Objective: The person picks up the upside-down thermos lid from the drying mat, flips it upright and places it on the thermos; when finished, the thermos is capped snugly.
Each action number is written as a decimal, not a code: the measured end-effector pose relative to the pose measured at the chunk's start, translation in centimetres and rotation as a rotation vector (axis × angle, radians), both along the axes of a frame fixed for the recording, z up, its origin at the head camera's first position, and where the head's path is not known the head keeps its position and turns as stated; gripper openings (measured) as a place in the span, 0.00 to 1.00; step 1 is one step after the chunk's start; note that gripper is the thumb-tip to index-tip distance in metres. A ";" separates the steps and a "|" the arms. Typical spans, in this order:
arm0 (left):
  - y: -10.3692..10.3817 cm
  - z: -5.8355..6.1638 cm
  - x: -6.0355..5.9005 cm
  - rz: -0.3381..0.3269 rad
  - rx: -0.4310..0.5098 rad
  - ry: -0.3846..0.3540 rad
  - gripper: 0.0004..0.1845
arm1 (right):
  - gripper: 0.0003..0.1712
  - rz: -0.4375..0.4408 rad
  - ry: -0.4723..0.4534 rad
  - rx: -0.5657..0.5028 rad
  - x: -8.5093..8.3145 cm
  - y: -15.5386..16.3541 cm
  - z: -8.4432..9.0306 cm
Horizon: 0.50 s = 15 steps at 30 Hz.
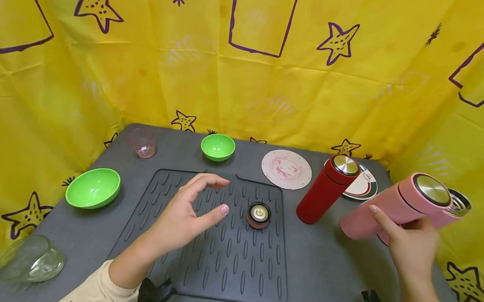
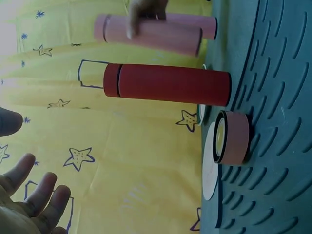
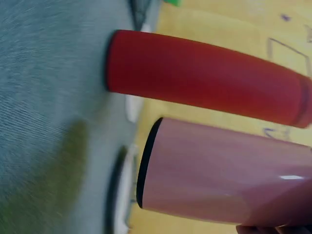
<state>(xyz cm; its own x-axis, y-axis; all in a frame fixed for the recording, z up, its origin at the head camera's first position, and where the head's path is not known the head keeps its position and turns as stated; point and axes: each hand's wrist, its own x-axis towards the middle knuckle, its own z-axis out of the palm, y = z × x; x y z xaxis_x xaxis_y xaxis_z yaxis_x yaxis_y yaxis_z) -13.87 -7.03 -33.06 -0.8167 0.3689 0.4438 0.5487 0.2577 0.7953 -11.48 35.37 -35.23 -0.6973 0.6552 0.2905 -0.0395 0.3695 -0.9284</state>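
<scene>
Here your right hand (image 1: 412, 246) grips a pink flask (image 1: 396, 205), fingers curled round its body, holding it tilted and lifted off the counter (image 1: 326, 265), its steel-capped top pointing up and to the right. In the right wrist view the flask's dark-rimmed base (image 3: 146, 165) hangs clear of the grey surface. A second pink flask (image 2: 197, 24) shows behind it in the left wrist view; in the head view only its open steel rim (image 1: 460, 203) peeks out past the held one.

Your left hand (image 1: 187, 215) hovers above the ribbed mat (image 1: 222, 257), fingers spread and loosely bent, holding nothing. Its fingertips (image 2: 34, 195) show at the lower left of the left wrist view, apart from everything. Just to the right of that hand, a small pink lid (image 1: 258, 215) sits on the mat with its metal inside facing up.

A red flask (image 1: 326, 187) stands upright on the counter between the mat and the held flask, capped in steel. Behind it lie a round pale coaster (image 1: 286, 169) and a patterned plate (image 1: 365, 186), the plate partly hidden by the red flask. Farther left you have a small green bowl (image 1: 217, 146), a larger green bowl (image 1: 93, 187), a pink tumbler (image 1: 142, 142) and, near the counter's front left corner, a clear glass bowl (image 1: 30, 259) lying on its side.
</scene>
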 end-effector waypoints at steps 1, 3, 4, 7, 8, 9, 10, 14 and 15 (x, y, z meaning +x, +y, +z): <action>0.0 0.0 0.0 -0.007 -0.005 0.001 0.21 | 0.30 0.022 -0.014 0.012 -0.6 0.1 -0.4; 0.1 -0.1 0.0 -0.021 -0.024 0.004 0.21 | 0.32 0.044 -0.065 0.060 -1.7 0.3 -1.2; 0.2 -0.2 0.0 -0.029 -0.035 0.008 0.20 | 0.33 0.044 -0.100 0.092 -2.2 0.3 -1.4; 0.3 -0.3 0.0 -0.052 -0.066 0.017 0.20 | 0.34 0.019 -0.198 0.126 -3.1 0.6 -1.9; 0.4 -0.4 0.0 -0.058 -0.077 0.019 0.20 | 0.34 0.015 -0.220 0.125 -3.4 0.8 -2.1; 0.4 -0.4 0.0 -0.063 -0.085 0.019 0.20 | 0.34 0.015 -0.230 0.122 -3.6 1.0 -2.2; 0.4 -0.5 0.0 -0.068 -0.092 0.017 0.19 | 0.35 0.017 -0.238 0.117 -3.7 1.1 -2.4; 0.5 -0.6 0.1 -0.082 -0.114 -0.001 0.19 | 0.35 0.042 -0.240 0.119 -4.2 1.7 -3.1; 0.5 -0.6 0.1 -0.083 -0.119 -0.007 0.19 | 0.36 0.049 -0.242 0.117 -4.3 1.7 -3.2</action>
